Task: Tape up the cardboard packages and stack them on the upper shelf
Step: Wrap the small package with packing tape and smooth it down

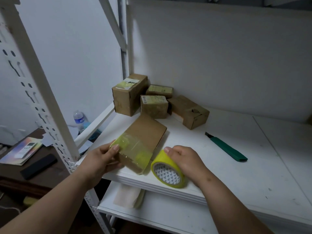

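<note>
A flat cardboard package [146, 130] lies at the front of the white shelf [236, 157], with yellow tape across its near end. My left hand [103, 157] grips the package's near left corner, thumb pressed on the tape. My right hand [184, 159] holds the yellow tape roll [167, 171], which stands on edge right of the package with its tape running onto the box. Several taped cardboard boxes [130, 95] sit bunched at the back of the shelf.
A green utility knife [226, 146] lies on the shelf to the right. A perforated white upright [42, 92] stands at the left. Beyond it a dark desk [33, 162] carries a water bottle [79, 118], a booklet and a black remote. A lower shelf [152, 215] holds folded material.
</note>
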`<state>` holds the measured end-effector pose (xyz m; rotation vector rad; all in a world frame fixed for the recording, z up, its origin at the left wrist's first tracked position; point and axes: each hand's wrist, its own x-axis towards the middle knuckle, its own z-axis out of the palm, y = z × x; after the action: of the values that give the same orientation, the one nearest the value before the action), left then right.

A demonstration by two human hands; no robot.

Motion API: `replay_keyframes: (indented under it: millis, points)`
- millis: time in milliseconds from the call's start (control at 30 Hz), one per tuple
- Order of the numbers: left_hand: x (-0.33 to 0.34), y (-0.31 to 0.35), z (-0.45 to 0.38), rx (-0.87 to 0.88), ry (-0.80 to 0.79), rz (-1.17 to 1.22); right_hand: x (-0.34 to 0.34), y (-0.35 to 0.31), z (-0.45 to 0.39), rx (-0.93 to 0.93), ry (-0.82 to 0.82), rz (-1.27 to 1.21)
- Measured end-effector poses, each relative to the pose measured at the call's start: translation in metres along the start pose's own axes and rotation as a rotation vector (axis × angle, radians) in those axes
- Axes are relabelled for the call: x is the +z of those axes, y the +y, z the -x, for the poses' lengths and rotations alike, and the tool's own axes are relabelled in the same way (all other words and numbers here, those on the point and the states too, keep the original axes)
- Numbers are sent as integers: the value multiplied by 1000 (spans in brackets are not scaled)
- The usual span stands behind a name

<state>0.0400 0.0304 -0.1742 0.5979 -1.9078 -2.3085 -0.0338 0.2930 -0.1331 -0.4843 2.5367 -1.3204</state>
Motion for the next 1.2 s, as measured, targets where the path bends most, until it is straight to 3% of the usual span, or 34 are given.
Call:
replay_keyframes:
  millis: [100, 200, 267, 333, 567, 800, 967, 1133, 1200]
  points:
    - [-3, 0, 0, 52, 77, -240, -1, -8, -8, -15, -25, 84]
    - [1, 5, 1, 279, 122, -737, -3, -10, -15, 4, -19, 127]
    - [3, 4, -2, 465, 59, -1003, -5, -10, -15, 20, -29, 133]
    - [2, -2, -6, 505, -16, -1149, -6, -10, -13, 41, -60, 117]
    - [-6, 2, -3, 445, -161, -1283, -11, -15, -6, 55, -155, 193]
    - [-6, 0, -7, 414, -132, -1344, -11, -20, -6, 123, -187, 229]
    - [-1, 18, -4, 545, -126, -1602, -9, -35, -11, 144, -248, 467]
    - [16, 12, 1, 579, -321, -1580, -5, -41, -12, 157, -249, 514]
    - [19, 3, 2, 555, -325, -1586, -7, -40, -10, 139, -227, 515]
